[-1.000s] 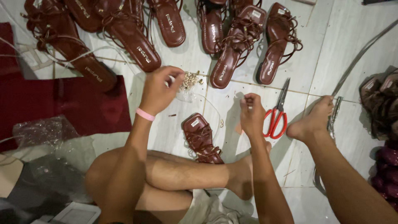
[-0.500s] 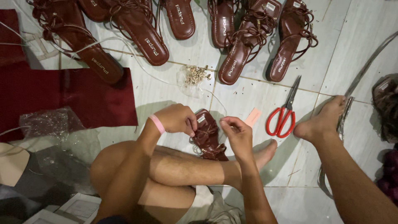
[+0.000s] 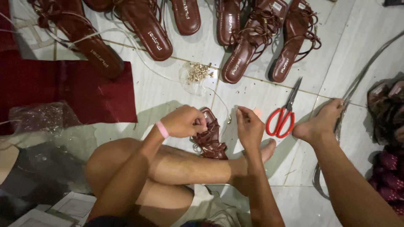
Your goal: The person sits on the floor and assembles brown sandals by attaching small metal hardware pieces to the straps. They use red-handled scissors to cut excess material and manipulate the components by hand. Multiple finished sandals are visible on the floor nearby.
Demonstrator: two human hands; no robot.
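Observation:
I sit on a tiled floor with my legs folded. My left hand [image 3: 185, 122], a pink band on its wrist, is closed on the straps of a small dark red sandal [image 3: 209, 136] that rests against my shin. My right hand [image 3: 248, 126] is just right of the sandal, fingers pinched together around something small that I cannot make out. A small gold piece [image 3: 229, 120] lies between the hands. A heap of small gold metal fittings [image 3: 198, 72] on clear plastic lies on the floor just beyond the sandal.
Red-handled scissors [image 3: 283, 117] lie right of my right hand, beside my foot [image 3: 320, 122]. Several brown strappy sandals [image 3: 252, 38] line the far floor. Dark red fabric [image 3: 67, 88] and a clear plastic bag [image 3: 42, 117] lie left. More footwear [image 3: 387, 126] is piled right.
My left hand came back from the heap of gold fittings to the small sandal. My right hand shifted left toward the sandal, and the view moved closer.

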